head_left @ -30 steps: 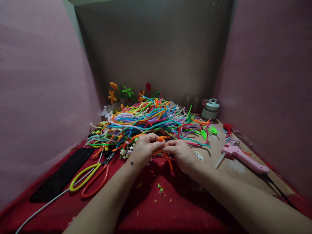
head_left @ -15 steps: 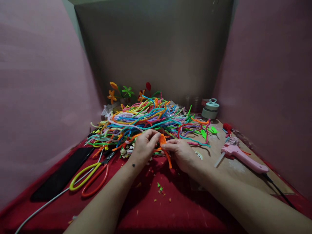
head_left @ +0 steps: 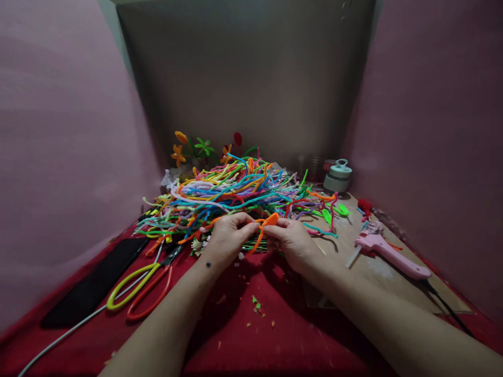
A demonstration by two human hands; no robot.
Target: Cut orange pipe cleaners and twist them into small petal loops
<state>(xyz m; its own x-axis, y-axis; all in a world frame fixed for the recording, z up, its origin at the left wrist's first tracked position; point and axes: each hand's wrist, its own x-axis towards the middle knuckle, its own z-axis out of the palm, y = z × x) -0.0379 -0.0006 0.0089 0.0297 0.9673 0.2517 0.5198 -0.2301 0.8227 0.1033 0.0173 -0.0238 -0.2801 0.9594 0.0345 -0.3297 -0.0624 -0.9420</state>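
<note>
Between my two hands is an orange pipe cleaner (head_left: 270, 220), bent into a petal-like shape with a loose end hanging down. My left hand (head_left: 231, 235) pinches it from the left between thumb and forefinger. From the other side my right hand (head_left: 293, 241) grips the rounded part, its lower fingers partly hidden. Just behind the hands lies a large heap of coloured pipe cleaners (head_left: 236, 191). Pale-tipped stems (head_left: 200, 243) stick out under the heap beside my left hand.
Scissors (head_left: 141, 288) with yellow and red handles lie left, by a black flat slab (head_left: 94, 283) and a white cable (head_left: 66, 335). A pink glue gun (head_left: 393, 254) rests on a board (head_left: 353, 235) at right. Scraps (head_left: 257, 306) dot the red cloth (head_left: 236, 345). Fuzzy flowers (head_left: 204, 146) stand behind.
The orange piece has turned: its rounded part now tilts to the upper right, and its loose end points down left. Both hands still hold it, slightly farther apart.
</note>
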